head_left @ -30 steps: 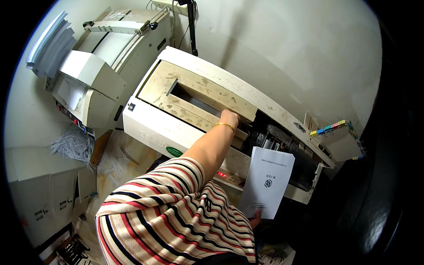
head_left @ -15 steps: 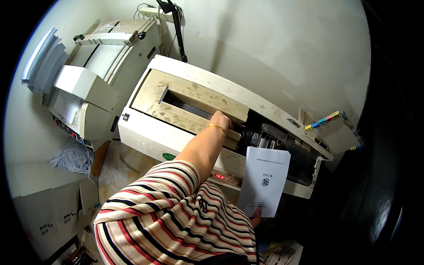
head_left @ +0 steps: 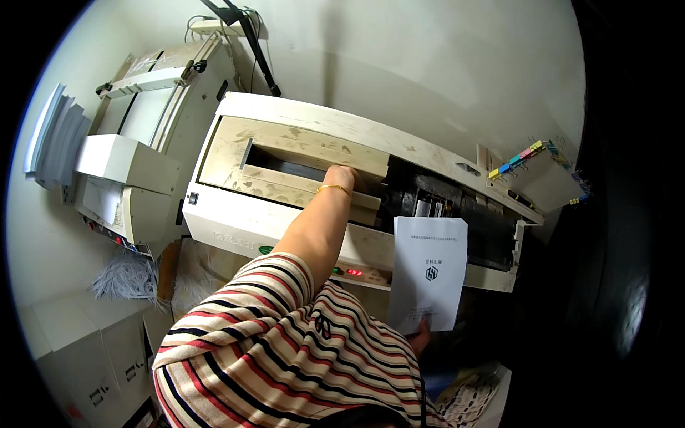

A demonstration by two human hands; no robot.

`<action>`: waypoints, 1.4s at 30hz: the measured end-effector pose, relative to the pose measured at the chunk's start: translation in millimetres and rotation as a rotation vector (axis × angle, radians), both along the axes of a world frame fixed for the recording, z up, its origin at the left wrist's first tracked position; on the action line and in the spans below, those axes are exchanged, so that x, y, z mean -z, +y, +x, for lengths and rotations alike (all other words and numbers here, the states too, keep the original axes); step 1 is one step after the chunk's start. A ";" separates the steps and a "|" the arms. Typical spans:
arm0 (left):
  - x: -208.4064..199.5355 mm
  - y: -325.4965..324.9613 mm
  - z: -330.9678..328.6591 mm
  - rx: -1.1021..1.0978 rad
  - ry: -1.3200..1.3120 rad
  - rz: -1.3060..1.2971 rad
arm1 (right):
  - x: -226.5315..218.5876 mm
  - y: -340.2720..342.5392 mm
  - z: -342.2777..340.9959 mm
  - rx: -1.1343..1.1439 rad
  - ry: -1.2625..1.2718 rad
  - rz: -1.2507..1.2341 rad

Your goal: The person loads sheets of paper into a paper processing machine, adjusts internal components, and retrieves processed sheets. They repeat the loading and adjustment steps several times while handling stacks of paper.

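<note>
My left hand (head_left: 341, 177) reaches to the right end of the long slot in a cream binding machine (head_left: 235, 228). Its fingers dip down there, hidden behind the back of the hand and the wrist, which wears a thin gold bracelet. At the lower right, my right hand (head_left: 422, 334) grips a stack of white printed sheets (head_left: 429, 250) by its bottom edge, thumb on the front page. The stack stands upright in front of the machine's dark open trough (head_left: 457, 203). Beside it, a small red display (head_left: 354, 272) glows on the machine's front.
A second pale machine (head_left: 128, 160) stands at the left, with leaning paper stacks (head_left: 57, 135) beside it. Shredded paper strips (head_left: 128, 278) lie below it. A board with coloured clips (head_left: 531, 167) stands at the right end. A black arm (head_left: 253, 46) hangs near the back wall.
The whole view has shifted and turned a little. My left hand stays by the slot's right end. More of my right thumb shows over the front of the sheets.
</note>
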State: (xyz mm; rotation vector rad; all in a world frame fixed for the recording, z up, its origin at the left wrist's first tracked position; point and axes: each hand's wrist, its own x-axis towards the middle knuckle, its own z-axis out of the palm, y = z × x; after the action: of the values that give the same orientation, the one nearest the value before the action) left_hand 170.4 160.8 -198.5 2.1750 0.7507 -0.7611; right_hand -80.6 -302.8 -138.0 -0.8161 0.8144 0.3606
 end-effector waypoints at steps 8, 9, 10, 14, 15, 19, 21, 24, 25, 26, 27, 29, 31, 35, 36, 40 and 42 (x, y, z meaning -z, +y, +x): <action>-152.8 -50.0 -15.7 -0.324 0.133 -0.222 | 34.3 -41.8 -21.3 0.109 0.180 0.041; -169.6 -46.6 -15.1 -0.231 0.241 -0.252 | 57.2 -62.9 -21.8 0.102 0.250 0.081; -162.9 -38.7 -14.4 -0.330 0.267 -0.316 | 68.9 -64.1 -18.3 0.083 0.279 0.115; -109.9 -29.5 -3.6 -0.171 0.242 -0.299 | 71.0 -62.7 -18.9 0.059 0.253 0.166; -97.1 -29.9 -0.4 -0.119 0.210 -0.279 | 69.4 -60.8 -18.7 0.049 0.231 0.161; -40.3 -27.9 12.1 -0.262 0.112 -0.366 | 56.8 -51.2 -20.1 0.050 0.147 0.119; -15.9 -17.2 7.0 -0.419 0.075 -0.411 | 34.3 -30.6 -15.5 0.048 0.108 0.096; -22.2 -17.3 2.8 -0.359 0.077 -0.358 | 24.1 -25.7 -8.6 0.023 0.091 0.108; -26.4 -17.0 2.0 -0.311 0.089 -0.333 | 23.3 -26.4 -9.4 0.014 0.100 0.120; -31.5 -43.1 20.8 -0.182 0.084 -0.325 | 9.0 -22.2 -21.5 0.080 0.047 0.094; -32.4 -37.1 17.5 -0.165 0.092 -0.297 | 6.8 -18.9 -16.0 0.051 0.034 0.087; -35.5 -27.1 8.8 -0.116 0.107 -0.238 | 7.8 -15.6 -10.7 0.028 0.043 0.085; -43.2 -18.9 -1.1 -0.072 0.114 -0.174 | 17.3 -17.0 -6.6 0.028 0.084 0.102; -60.9 -24.9 -0.4 0.127 0.160 -0.105 | 37.8 -30.4 -13.6 0.073 0.086 0.135; -66.3 -26.3 -2.8 0.177 0.177 -0.097 | 36.6 -31.8 -13.9 0.088 0.098 0.116; -104.0 -32.1 -12.4 0.283 0.044 -0.031 | 23.1 -22.1 -10.1 0.098 0.039 0.149; -69.0 -22.6 -16.5 0.511 -0.049 0.141 | 19.0 -20.6 -5.8 0.048 0.029 0.170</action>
State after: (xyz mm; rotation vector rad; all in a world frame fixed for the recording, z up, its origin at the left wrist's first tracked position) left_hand 153.9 138.2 -129.5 2.5406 0.2210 -0.9207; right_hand -86.4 -323.4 -157.0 -0.6332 0.8168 0.3945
